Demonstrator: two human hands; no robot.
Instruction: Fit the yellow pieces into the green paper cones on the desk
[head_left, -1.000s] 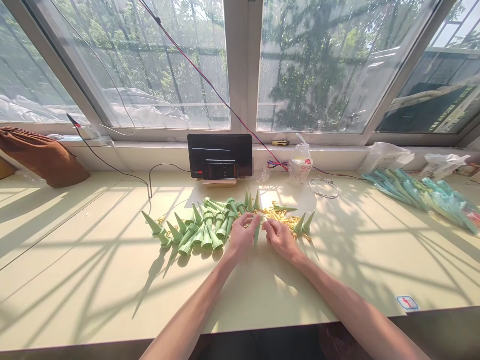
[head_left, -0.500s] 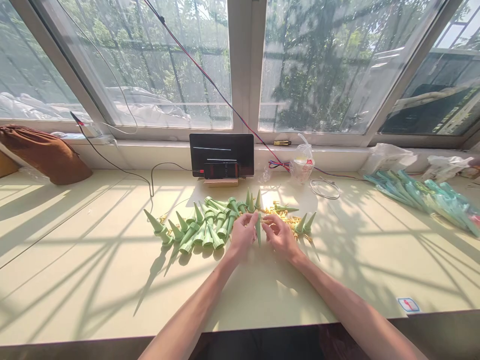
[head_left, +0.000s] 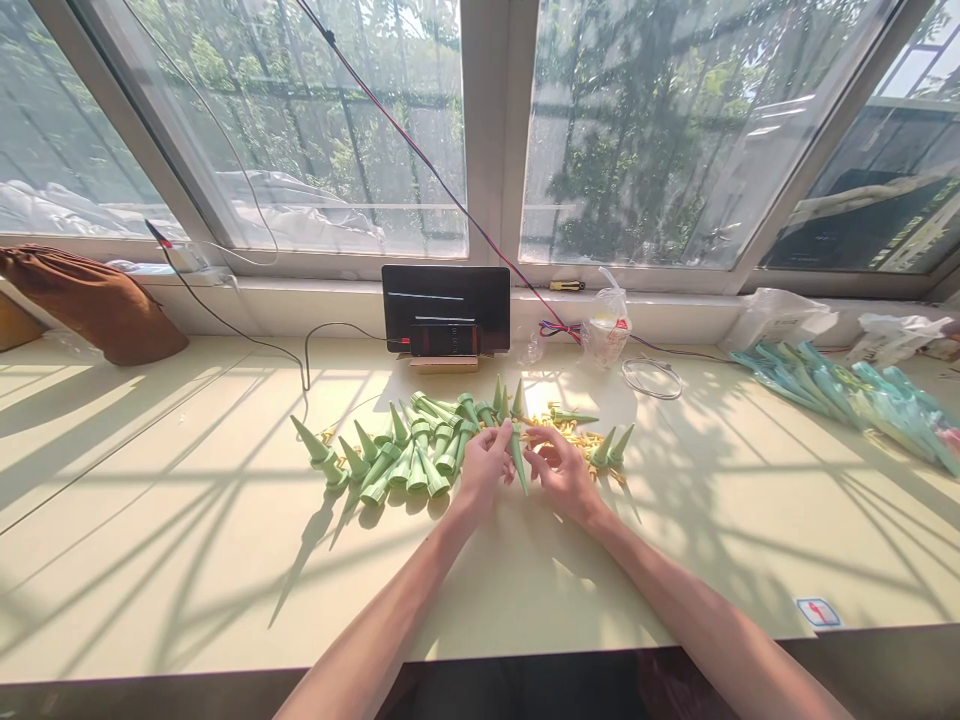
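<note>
Has a green cone (head_left: 519, 462) gripped at its wide end between the thumb and fingers of the left hand (head_left: 486, 462), with the tip pointing down and back toward the body. Curls the right hand (head_left: 561, 472) loosely just beside that wide end, with bent, partly spread fingers; cannot tell whether these touch the cone or pinch some small piece. Looks like a step of close two-handed work at the cone's wide end, judging by how near both sets of fingertips are. Calls for a steady left pinch and a light, exact touch from the right fingertips, so as not to tip or twist the cone. Shows a heap of green cones (head_left: 416, 455) to the left of the left fingers, mostly on their sides, and two upright cones (head_left: 517, 398) just beyond the fingers. Shows small yellow pieces (head_left: 577, 436) scattered beyond and beside the right fingers, with another upright pair (head_left: 618, 450) to their right. Has a dark tablet (head_left: 450, 295) farther past the fingers, and the pale tabletop (head_left: 562, 600) spreading beneath and nearer than them
</note>
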